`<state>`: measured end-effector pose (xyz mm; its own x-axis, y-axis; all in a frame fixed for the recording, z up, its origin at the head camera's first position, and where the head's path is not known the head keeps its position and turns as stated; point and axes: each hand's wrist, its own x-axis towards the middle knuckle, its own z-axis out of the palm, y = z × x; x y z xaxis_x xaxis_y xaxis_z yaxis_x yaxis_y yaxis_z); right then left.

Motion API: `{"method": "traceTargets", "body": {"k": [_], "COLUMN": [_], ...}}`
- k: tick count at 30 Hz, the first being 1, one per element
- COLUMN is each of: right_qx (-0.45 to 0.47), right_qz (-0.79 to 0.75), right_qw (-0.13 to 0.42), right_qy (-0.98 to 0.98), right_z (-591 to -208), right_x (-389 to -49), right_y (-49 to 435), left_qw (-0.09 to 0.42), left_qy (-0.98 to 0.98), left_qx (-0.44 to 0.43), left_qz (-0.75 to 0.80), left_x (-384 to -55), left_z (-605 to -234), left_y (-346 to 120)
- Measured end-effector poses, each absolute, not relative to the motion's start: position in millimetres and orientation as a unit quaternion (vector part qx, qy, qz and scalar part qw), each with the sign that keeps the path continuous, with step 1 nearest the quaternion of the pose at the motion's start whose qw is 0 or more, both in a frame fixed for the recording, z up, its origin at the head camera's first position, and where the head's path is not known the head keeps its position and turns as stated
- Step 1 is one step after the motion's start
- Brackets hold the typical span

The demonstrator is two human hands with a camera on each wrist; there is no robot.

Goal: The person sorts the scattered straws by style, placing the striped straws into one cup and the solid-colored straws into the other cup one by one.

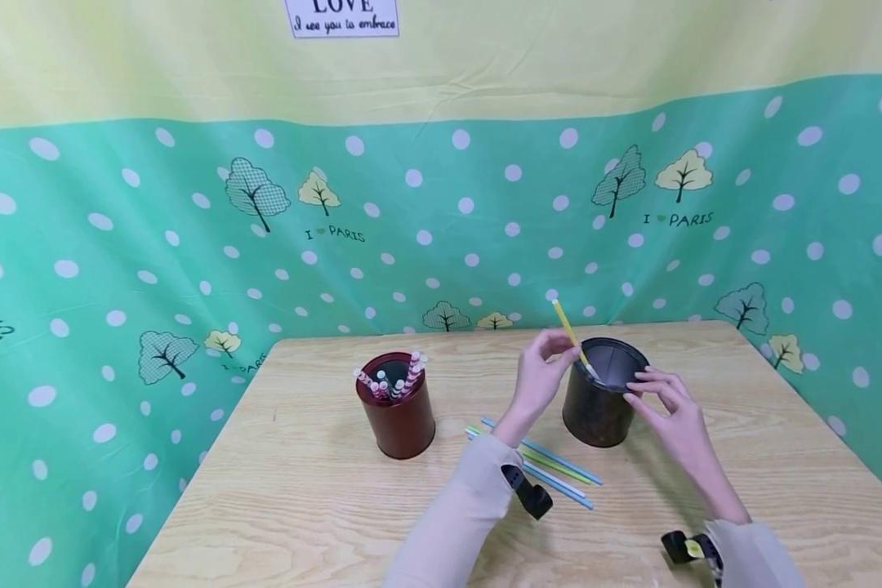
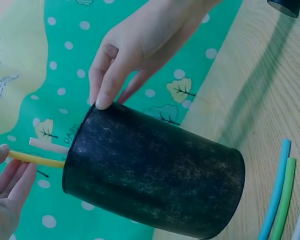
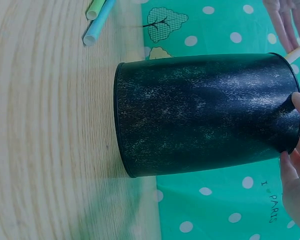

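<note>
My left hand [image 1: 540, 374] pinches a yellow straw [image 1: 564, 320] between thumb and fingers. The straw's lower end is inside the black can [image 1: 595, 412], which stands on the table. With thumb and fingers, my right hand [image 1: 676, 420] holds the can's rim on its right side. A white straw [image 2: 47, 145] also sticks out of the can in the left wrist view. In front of the can lie several loose straws, among them a green straw [image 1: 559, 465] and a blue straw [image 1: 581, 471], partly behind my left forearm.
A dark red can [image 1: 404, 425] with several striped straws [image 1: 415, 369] in it stands left of my left hand. The wooden table [image 1: 301, 506] ends at the back against a green and yellow printed curtain [image 1: 485, 245].
</note>
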<state>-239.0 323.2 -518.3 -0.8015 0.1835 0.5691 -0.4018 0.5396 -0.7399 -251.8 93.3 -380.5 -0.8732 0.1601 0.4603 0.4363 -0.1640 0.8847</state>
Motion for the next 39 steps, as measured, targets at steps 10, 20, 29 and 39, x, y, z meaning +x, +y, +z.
{"method": "traceTargets", "body": {"k": [10,20,29,39], "right_qx": [0.064,0.056,0.051,0.058], "right_qz": [0.471,0.469,0.464,0.467], "right_qw": [0.306,0.304,0.303,0.3], "right_qy": [-0.825,-0.827,-0.831,-0.83], "right_z": [-520.5,-521.7,-522.7,-518.3], "right_x": [-240.0,-241.1,-242.1,-238.5], "right_y": [325.0,326.5,327.6,324.7], "left_qw": [0.074,0.04,-0.031,-0.123], "left_qy": [-0.674,-0.733,-0.765,-0.801], "left_qx": [-0.233,-0.252,-0.314,-0.345], "left_qz": [-0.697,-0.63,-0.561,-0.473], "left_x": [-236.2,-247.9,-244.7,-240.3], "left_z": [-369.3,-405.6,-416.3,-431.5], "left_y": [80.6,60.1,37.4,17.4]}}
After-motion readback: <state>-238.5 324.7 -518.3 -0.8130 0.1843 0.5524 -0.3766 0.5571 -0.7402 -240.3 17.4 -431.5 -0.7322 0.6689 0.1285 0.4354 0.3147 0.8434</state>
